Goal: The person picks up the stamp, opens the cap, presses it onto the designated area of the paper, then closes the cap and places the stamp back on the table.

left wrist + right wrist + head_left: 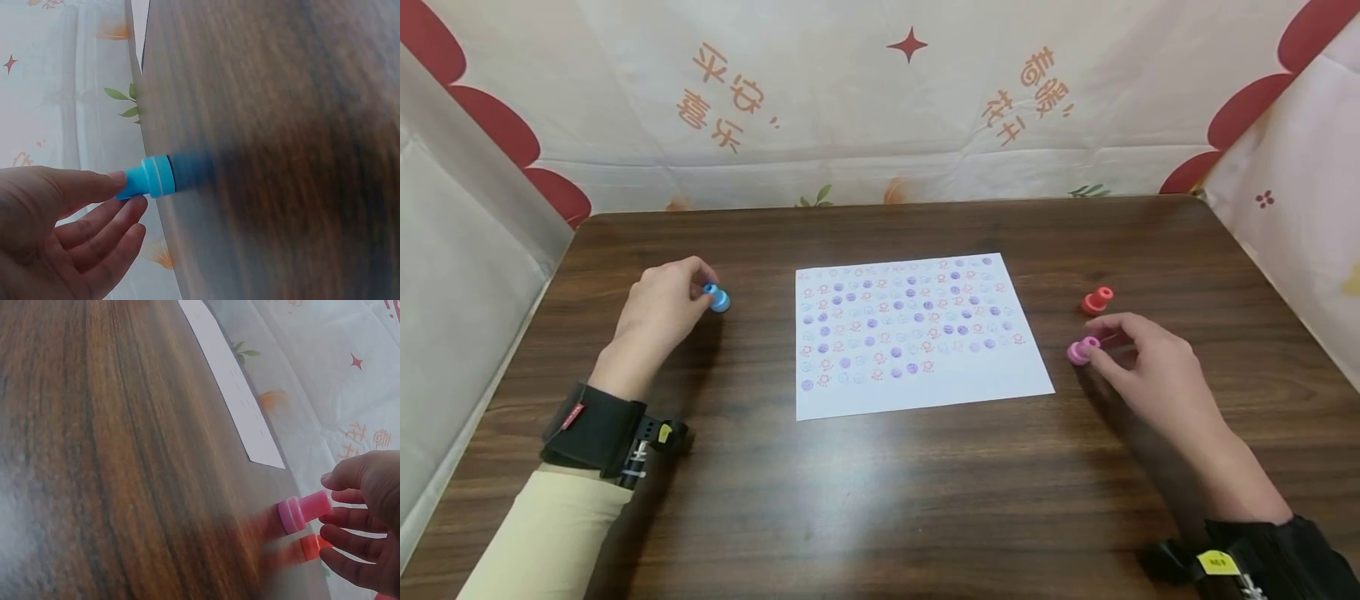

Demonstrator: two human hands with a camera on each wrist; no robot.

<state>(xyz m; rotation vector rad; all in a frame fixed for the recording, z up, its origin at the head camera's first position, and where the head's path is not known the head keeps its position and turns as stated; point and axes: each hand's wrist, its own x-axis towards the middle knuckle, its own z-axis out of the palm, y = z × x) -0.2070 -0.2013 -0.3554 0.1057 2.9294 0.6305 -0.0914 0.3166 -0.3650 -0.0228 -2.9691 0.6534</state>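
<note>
My left hand [658, 304] pinches the narrow handle of a blue toy stamp [719, 298] between thumb and fingers. In the left wrist view the blue stamp [159, 176] has its wide base down at the table. On the other side, my right hand [1153, 371] is around a pink stamp [1081, 351], which stands on the table. The right wrist view shows the thumb apart from the pink stamp's handle [315, 505], with spread fingers close by it. Just beyond stands a red stamp [1097, 301], partly hidden by fingers in the right wrist view.
Between the hands lies a white sheet [970, 387] with rows of purple, red and light blue stamped marks; its lower right part is bare. Beneath is a brown wooden table [850, 500]. A printed white curtain [850, 108] hangs behind the table's far edge.
</note>
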